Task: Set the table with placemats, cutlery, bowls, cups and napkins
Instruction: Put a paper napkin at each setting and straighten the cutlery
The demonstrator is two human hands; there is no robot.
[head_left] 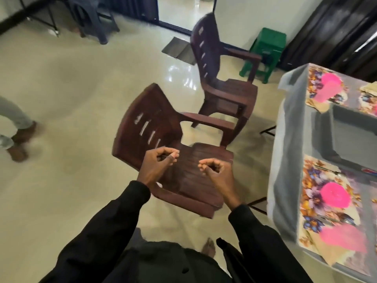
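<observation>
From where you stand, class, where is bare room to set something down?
The near placemat and far placemat are crowded with pink dishes. The grey tray between them looks empty; the near chair's seat is bare.

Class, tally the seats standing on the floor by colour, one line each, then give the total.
Brown chairs: 2
Green stool: 1
Dark grey chair: 1
Total: 4

- surface (289, 139): grey cloth
- placemat (312, 203) on surface: purple-orange floral print
- bowl (334, 196) on surface: pink
- chair (189, 180) beside surface: dark brown
- stool (267, 43) beyond surface: green
</observation>
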